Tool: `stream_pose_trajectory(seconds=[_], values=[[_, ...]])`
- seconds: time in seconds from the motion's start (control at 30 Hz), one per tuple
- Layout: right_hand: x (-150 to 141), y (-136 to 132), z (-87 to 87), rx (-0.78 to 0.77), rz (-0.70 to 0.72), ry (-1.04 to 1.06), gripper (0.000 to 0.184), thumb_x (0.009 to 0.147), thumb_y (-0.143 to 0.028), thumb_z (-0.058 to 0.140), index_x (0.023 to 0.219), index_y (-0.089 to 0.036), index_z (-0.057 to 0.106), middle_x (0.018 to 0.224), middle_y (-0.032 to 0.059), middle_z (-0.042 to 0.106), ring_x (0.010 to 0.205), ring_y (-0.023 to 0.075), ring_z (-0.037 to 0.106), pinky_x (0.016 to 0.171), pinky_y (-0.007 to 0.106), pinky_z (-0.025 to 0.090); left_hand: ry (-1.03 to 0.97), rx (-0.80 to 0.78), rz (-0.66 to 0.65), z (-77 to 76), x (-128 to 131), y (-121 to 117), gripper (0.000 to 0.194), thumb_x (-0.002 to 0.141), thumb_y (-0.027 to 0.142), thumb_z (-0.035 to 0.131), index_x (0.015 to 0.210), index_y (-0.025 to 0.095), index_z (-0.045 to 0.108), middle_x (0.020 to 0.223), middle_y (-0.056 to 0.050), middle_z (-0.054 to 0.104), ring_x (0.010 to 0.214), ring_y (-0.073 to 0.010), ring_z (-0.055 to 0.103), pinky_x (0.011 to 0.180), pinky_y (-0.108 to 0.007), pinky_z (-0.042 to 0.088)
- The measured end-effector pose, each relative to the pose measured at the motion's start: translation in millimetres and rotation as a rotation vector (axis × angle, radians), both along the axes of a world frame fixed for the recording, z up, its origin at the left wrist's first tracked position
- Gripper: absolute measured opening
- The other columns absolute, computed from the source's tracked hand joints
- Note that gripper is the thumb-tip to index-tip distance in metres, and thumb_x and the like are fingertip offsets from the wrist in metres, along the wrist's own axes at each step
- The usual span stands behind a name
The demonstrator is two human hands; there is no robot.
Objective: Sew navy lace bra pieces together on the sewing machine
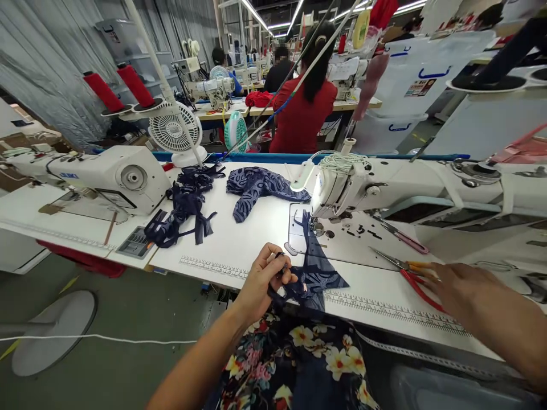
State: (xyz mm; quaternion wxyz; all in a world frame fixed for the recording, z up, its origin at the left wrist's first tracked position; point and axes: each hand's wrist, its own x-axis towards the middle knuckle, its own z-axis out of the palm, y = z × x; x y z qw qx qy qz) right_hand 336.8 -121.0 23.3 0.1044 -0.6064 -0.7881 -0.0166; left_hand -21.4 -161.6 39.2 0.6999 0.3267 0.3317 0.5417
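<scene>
My left hand [267,279] is closed in a pinch on a small dark piece at the edge of the navy fabric [318,279]. That fabric is partly sheer and patterned, hangs over the table's front edge, and runs up as a narrow strip to the sewing machine's needle area [317,225]. Off to the right, my right hand [461,293] has its fingers around the orange and red handles of a pair of scissors [397,263]. The blades point left, lying low over the white table. My palm hides part of the handles.
A patterned navy piece [256,188] and a heap of navy straps [183,205] lie to the left. Pink-handled snips [404,236] and small black bits rest under the machine arm [427,176]. A second machine [132,176] stands left. A person in red [303,108] sits ahead.
</scene>
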Motion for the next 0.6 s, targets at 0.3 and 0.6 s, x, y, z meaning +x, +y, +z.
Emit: stream_pose_trajectory(seconds=[0.3,0.6], values=[[-190,-67,25.0,-0.462,0.293,1.098,0.029,0.089,-0.048,0.058,0.107,-0.025,0.064,0.102,0.0024,0.069,0.094,0.0203,0.066,0.084,0.032,0.056,0.622,0.474,0.194,7.7,27,-9,0.007,0.089,0.027,0.056,0.085,0.021,0.054,0.094,-0.002,0.047,0.094,-0.0163,0.047,0.09,-0.029,0.041],[-199,-64,12.4,-0.463,0.129,1.272,0.03,0.09,-0.052,0.055,0.087,-0.021,0.057,0.079,0.0007,0.055,0.076,0.0156,0.051,0.068,0.026,0.046,0.354,0.123,0.116,-2.1,46,-19,0.022,0.098,0.046,0.044,0.094,0.024,0.04,0.092,0.001,0.038,0.086,-0.0135,0.038,0.081,-0.023,0.037]])
